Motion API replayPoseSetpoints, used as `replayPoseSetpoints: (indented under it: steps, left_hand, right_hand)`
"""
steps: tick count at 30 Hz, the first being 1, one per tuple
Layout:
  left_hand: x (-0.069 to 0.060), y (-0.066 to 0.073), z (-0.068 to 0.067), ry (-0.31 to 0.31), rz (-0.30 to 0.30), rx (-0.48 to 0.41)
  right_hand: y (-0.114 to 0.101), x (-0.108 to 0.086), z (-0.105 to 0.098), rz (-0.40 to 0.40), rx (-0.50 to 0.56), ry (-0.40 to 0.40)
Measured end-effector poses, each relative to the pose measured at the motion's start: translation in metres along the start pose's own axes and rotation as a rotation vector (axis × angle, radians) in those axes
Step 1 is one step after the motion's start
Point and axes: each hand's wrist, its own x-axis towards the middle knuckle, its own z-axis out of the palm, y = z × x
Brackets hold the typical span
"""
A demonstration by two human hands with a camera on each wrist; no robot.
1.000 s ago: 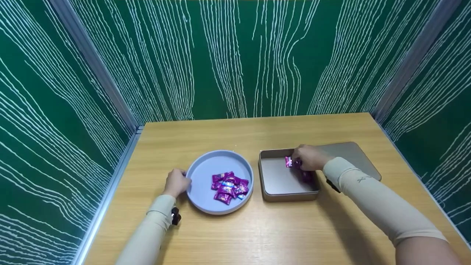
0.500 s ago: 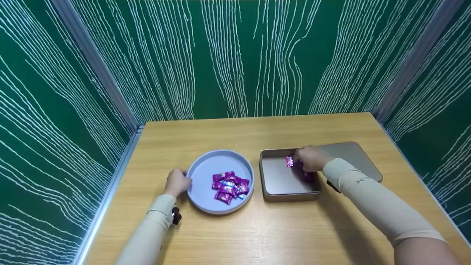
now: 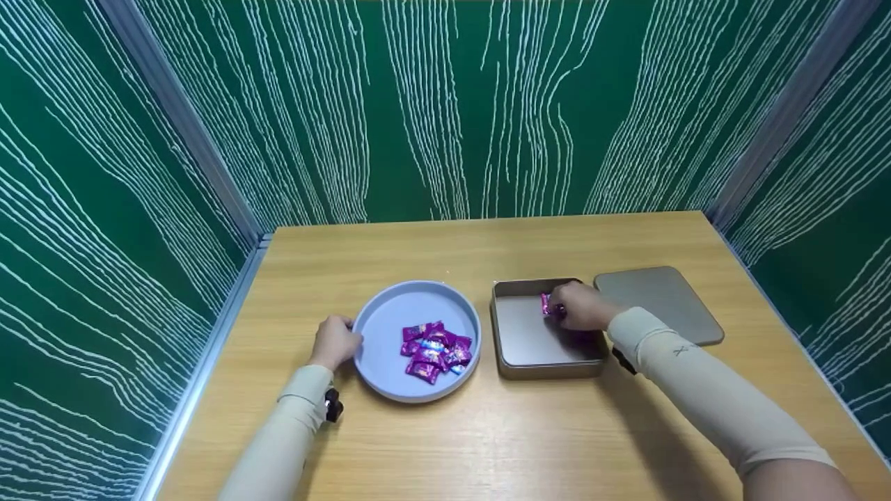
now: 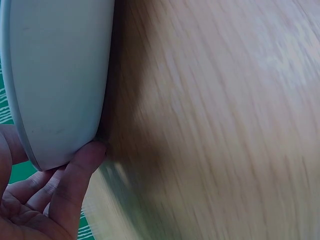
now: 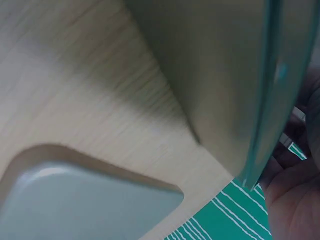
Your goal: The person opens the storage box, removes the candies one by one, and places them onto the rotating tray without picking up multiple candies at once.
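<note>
At the middle left of the table, a round lavender-grey dish (image 3: 379, 362) holds a pile of purple candies (image 3: 430, 353), one or two with blue showing. My left hand (image 3: 335, 342) grips its left rim; up close in the left wrist view, fingers (image 4: 75, 180) curl against the dish's side. My right hand (image 3: 581, 305) reaches into the rectangular metal tin (image 3: 539, 348), fingers curled down on a wrapped candy (image 3: 545, 304) near the tin's back. The hand hides part of that candy and the tin's right side. In the right wrist view, the tin wall (image 5: 215, 75) covers the fingertips.
The tin's flat lid (image 3: 661, 303) lies on the wooden table (image 3: 480, 445) behind and right of the tin. Green panels (image 3: 473, 139) with white wavy lines enclose the table at the back and sides.
My right hand has shifted slightly left and toward me inside the tin, and the lid's left corner is now uncovered. My left hand and the dish keep their places.
</note>
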Motion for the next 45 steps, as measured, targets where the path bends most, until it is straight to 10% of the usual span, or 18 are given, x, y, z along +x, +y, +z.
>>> replayPoseSetpoints:
  steps: [18, 31, 45]
  left_hand:
    - [-0.001, 0.002, 0.001, -0.008, -0.014, -0.036]
    - [-0.001, 0.001, -0.001, 0.009, 0.023, -0.023]
    - [-0.002, 0.001, -0.001, -0.013, 0.005, -0.038]
  right_hand:
    - [-0.017, 0.009, 0.013, 0.245, 0.420, -0.034]
    - [-0.013, 0.004, 0.020, 0.059, 0.263, -0.048]
    - [-0.015, 0.006, 0.026, 0.129, 0.250, -0.077]
